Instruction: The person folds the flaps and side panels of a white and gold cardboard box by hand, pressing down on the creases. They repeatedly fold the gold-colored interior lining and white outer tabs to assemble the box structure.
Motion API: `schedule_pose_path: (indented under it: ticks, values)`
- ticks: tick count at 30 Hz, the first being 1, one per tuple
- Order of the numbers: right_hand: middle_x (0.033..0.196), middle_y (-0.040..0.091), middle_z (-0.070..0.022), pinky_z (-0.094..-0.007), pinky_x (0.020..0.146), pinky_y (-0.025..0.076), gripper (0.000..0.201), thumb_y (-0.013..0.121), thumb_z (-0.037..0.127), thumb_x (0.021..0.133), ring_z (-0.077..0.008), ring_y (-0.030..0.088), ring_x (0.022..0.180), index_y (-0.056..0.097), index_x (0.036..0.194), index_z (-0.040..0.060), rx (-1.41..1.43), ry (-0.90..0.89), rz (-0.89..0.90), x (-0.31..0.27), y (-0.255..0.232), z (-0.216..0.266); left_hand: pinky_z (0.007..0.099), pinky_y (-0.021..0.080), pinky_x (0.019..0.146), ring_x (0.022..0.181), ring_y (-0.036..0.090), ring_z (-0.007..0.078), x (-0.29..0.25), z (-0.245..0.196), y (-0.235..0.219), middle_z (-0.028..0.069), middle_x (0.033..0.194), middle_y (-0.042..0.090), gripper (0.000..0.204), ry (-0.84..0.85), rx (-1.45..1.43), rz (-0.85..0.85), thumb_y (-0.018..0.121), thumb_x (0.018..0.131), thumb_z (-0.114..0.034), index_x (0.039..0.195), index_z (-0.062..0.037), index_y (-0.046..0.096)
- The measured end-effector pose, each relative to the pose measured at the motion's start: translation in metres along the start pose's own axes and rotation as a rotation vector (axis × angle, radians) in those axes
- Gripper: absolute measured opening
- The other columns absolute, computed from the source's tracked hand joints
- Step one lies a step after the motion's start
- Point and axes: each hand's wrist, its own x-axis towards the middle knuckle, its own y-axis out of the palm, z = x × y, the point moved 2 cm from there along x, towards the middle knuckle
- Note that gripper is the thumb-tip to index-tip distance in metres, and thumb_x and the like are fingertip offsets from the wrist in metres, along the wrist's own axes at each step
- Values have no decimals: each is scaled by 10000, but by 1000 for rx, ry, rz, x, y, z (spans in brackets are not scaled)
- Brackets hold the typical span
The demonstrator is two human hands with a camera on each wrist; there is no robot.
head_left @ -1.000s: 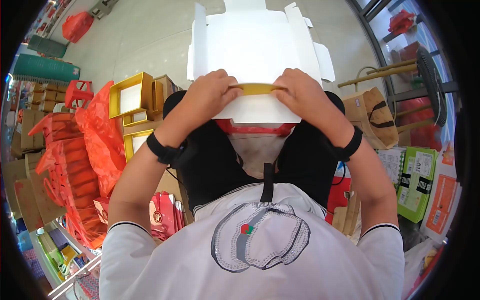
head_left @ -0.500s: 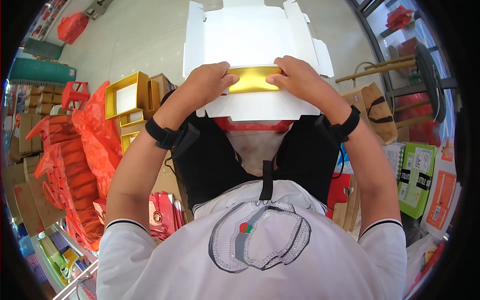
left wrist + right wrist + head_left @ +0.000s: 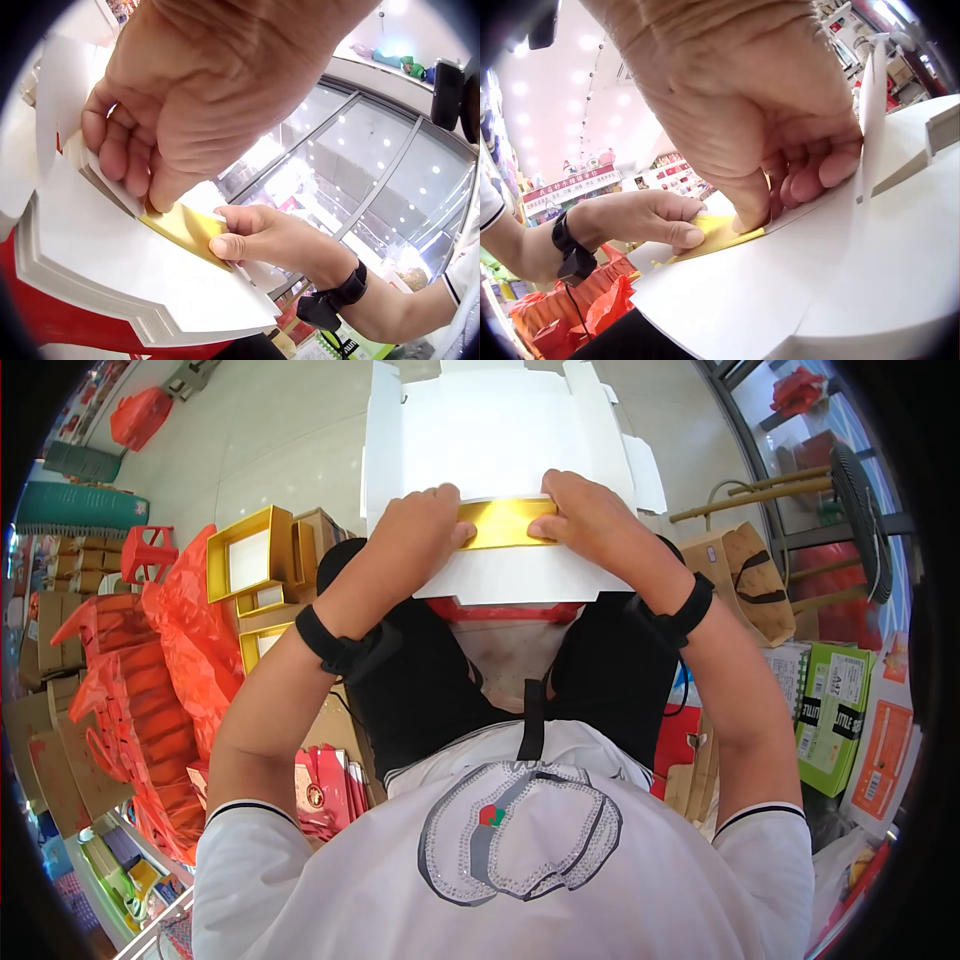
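Observation:
A flat white cardboard box blank (image 3: pixel 490 435) with side flaps lies across the lap, over something red (image 3: pixel 510 612). Along its near part a gold flap (image 3: pixel 505 525) is folded up, its shiny face toward the body. My left hand (image 3: pixel 418 538) pinches the flap's left end, with the thumb on the gold face and the fingers bent over the white side. At the right end, my right hand (image 3: pixel 595 525) grips it the same way. Up close in the left wrist view, thumb and fingertips press along the crease of the gold strip (image 3: pixel 187 229).
Finished gold boxes (image 3: pixel 245 555) stand at the left beside red plastic bags (image 3: pixel 190 650). Right of the legs are a brown paper bag (image 3: pixel 740 585), a green box (image 3: pixel 832 710) and a stool lying on its side (image 3: pixel 858 525). Tiled floor (image 3: pixel 280 440) stretches ahead.
The gold flap has tilted, so its gold face shows more broadly now than one second ago. Both hands moved slightly forward with it; the blank shifted a little left.

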Motion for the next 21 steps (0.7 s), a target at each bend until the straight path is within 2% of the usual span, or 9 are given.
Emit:
schedule_pose_path:
  ticks: [1,4,7,11,14,17,21]
  values:
    - [1071,680,-202,-462,902,543,360,814,254,902,-384,684,991,640,1077,-8,42,22,-21,-2,-2,3,460,533,859,1023,687,377,-3,-2,-1,207,1086,709,241,7,20,-66,727,964,-206,1082,-12,646]
    - [1110,654,-184,-456,904,537,376,854,197,858,-378,668,1013,619,1078,3,-7,-39,-164,-11,1,10,434,510,937,1158,652,312,-12,-10,-7,139,1213,683,307,183,86,-160,760,911,-158,1184,-54,665]
    - [1141,636,-151,-430,924,530,395,866,206,836,-346,643,1061,647,1105,17,-213,-279,-234,-17,5,11,419,480,991,1189,633,269,-13,-8,1,82,1224,679,338,353,113,-115,757,906,-135,1232,-91,677]
    - [1130,643,-118,-395,938,523,425,855,206,830,-302,618,1088,672,1169,25,-182,-393,-224,-28,9,10,408,471,1020,1166,640,268,-16,-11,-9,66,1219,684,325,317,55,-33,769,913,-149,1221,-99,679]
    - [1127,649,-108,-384,939,522,408,828,200,855,-288,616,1079,679,1193,27,-191,-428,-253,-30,11,6,414,466,1045,1156,643,274,-9,-7,-10,83,1195,690,413,364,84,-5,787,906,-187,1284,-77,663]
    - [1126,661,-106,-379,936,523,356,790,184,892,-275,621,1068,680,1191,25,-265,-487,-270,-29,13,4,420,471,1056,1117,654,285,-11,-8,-8,107,1135,701,548,390,121,-60,794,898,-194,1392,-47,605]
    - [1109,683,-108,-373,930,526,319,752,152,921,-261,633,1032,678,1199,16,-356,-543,-352,-29,15,4,413,489,1045,1072,667,296,-13,-6,-7,122,1075,714,622,440,108,-133,751,914,-130,1483,-22,526]
